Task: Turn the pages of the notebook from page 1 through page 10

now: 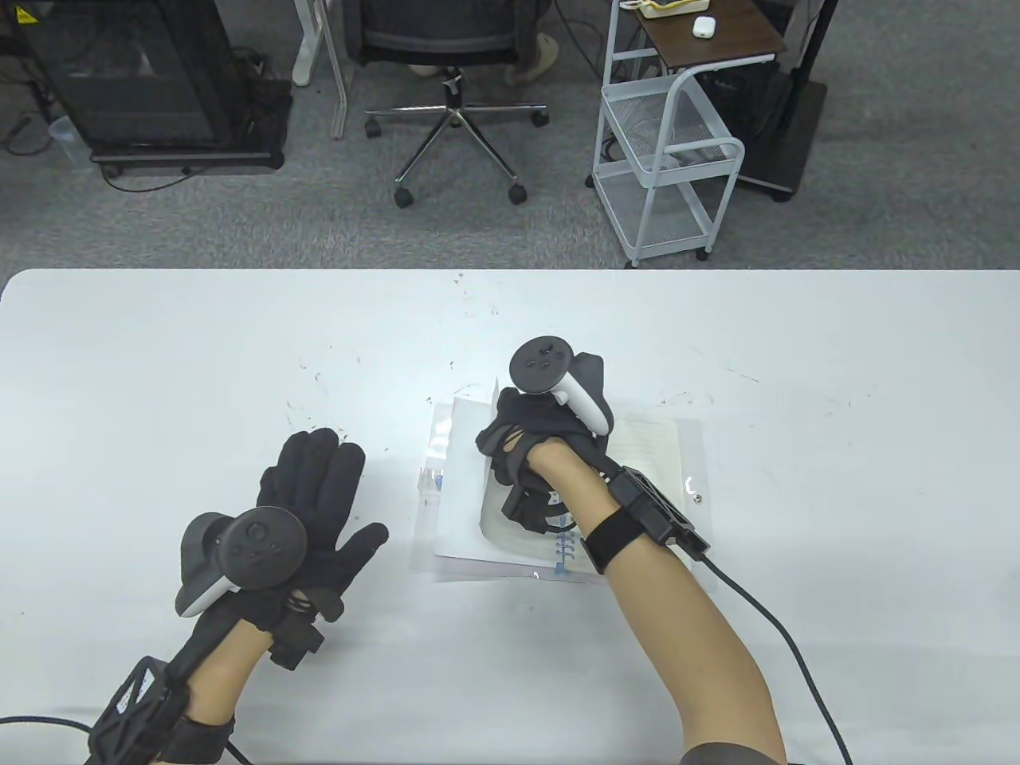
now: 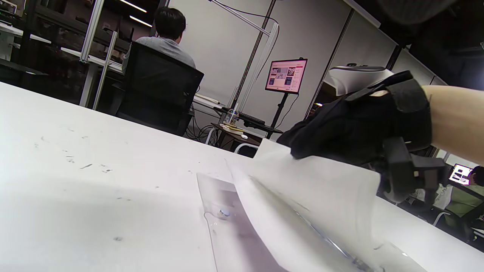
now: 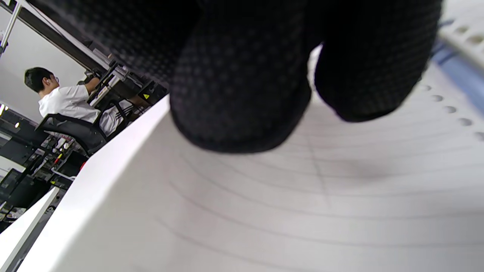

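Note:
A spiral notebook (image 1: 655, 445) lies open in the middle of the white table (image 1: 159, 358), with a clear plastic cover (image 1: 437, 446) spread on its left side. My right hand (image 1: 502, 446) is over the left half and holds a lined page (image 1: 466, 486) that arches up in a curve. In the left wrist view the page (image 2: 302, 204) rises to that hand (image 2: 340, 132). In the right wrist view two fingertips (image 3: 242, 94) lie on the lined page (image 3: 302, 211) near the binding holes (image 3: 450, 109). My left hand (image 1: 343, 494) rests flat on the table, fingers spread, left of the notebook and apart from it.
The blue spiral binding (image 1: 564, 551) shows below my right wrist. A cable (image 1: 765, 613) trails from the right wrist toward the front edge. Beyond the table's far edge stand an office chair (image 1: 454, 103) and a white wire cart (image 1: 669, 159).

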Action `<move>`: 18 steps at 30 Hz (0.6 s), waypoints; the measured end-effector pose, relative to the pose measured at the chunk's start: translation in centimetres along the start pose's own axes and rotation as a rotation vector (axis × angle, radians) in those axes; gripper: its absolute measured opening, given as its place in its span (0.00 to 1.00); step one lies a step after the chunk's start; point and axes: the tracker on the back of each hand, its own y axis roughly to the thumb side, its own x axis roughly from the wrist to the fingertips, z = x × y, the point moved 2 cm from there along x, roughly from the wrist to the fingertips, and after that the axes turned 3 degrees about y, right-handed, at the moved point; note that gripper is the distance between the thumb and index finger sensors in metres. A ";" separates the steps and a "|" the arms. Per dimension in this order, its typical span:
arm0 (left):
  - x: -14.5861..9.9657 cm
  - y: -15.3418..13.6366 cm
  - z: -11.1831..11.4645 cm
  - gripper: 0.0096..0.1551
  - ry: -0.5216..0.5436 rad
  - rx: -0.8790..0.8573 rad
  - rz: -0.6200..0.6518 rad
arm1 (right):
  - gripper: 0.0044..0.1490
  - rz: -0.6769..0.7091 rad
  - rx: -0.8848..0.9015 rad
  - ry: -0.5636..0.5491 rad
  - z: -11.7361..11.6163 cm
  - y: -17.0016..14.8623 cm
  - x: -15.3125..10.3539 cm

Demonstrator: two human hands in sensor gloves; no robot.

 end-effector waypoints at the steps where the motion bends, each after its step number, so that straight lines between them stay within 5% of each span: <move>1: 0.0 0.0 0.0 0.53 -0.002 0.000 -0.001 | 0.50 -0.002 -0.001 0.004 -0.5 0.0 0.5; 11: 0.1 0.0 0.2 0.53 -0.024 0.000 -0.006 | 0.53 -0.019 0.014 0.034 -2.7 -1.5 1.9; 18: 0.2 0.0 0.2 0.53 -0.022 0.000 -0.009 | 0.55 0.047 0.151 -0.092 1.7 -3.5 -1.1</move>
